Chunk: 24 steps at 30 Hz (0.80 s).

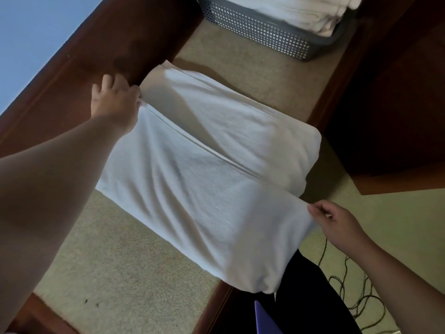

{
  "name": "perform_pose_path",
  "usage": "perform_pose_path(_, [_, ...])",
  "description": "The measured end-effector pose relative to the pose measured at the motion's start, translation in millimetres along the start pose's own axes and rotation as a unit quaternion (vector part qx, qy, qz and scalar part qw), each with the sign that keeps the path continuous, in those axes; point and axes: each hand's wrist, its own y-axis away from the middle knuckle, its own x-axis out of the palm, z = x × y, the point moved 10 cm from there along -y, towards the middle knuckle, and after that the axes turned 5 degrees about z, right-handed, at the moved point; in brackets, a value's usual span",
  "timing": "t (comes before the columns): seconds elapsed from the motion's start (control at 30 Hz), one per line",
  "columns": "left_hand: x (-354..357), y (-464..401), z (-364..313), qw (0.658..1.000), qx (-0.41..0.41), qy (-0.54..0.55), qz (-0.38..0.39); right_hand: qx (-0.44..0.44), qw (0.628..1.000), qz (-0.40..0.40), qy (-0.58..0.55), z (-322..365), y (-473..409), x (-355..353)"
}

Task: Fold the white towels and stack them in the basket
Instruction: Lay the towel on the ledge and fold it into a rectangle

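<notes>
A white towel (204,169) is stretched across the beige padded surface (115,273), draped in a long fold with its hemmed edge running diagonally. My left hand (115,102) pinches the towel's far corner next to the dark wood frame. At the near right, my right hand (337,222) pinches the towel's other corner. The grey perforated basket (260,32) stands at the top, and folded white towels (313,13) lie inside it.
Dark wooden frame (96,56) borders the padded surface on the left, and wooden furniture (397,104) stands to the right. Black cables (356,292) lie on the carpet at lower right. My dark-clothed legs (301,304) and a purple object (265,319) are at the bottom.
</notes>
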Motion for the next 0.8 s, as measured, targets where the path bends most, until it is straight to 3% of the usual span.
perform_pose_path(0.17, [2.7, 34.5, -47.7, 0.992, 0.027, 0.121, 0.023, -0.036, 0.996, -0.014, 0.076, 10.2, -2.1, 9.6])
perform_pose_path(0.27, [13.1, 81.0, -94.5, 0.981, 0.058, 0.162, 0.086, -0.183, 0.974, -0.043, 0.124, 52.0, 7.7, 19.4])
perform_pose_path(0.37, [38.3, 129.7, -113.4, 0.974, 0.007, 0.157, 0.163, -0.300, 0.922, -0.009, 0.242, 86.6, 21.6, 52.4])
perform_pose_path(0.53, [78.6, 185.8, -77.6, 0.949, -0.135, 0.214, 0.188, -0.411, 0.807, 0.082, 0.415, 118.6, 48.6, 125.2])
perform_pose_path(0.63, [105.8, 200.7, -46.0, 0.941, -0.168, 0.222, 0.193, -0.412, 0.789, 0.148, 0.431, 127.4, 55.4, 162.7])
perform_pose_path(0.73, [116.4, 199.2, -25.7, 0.943, -0.170, 0.228, 0.173, -0.414, 0.768, 0.154, 0.464, 118.6, 60.1, 193.9])
perform_pose_path(0.8, [120.5, 194.6, -2.7, 0.927, -0.226, 0.259, 0.153, -0.409, 0.750, 0.143, 0.499, 100.0, 61.3, 204.5])
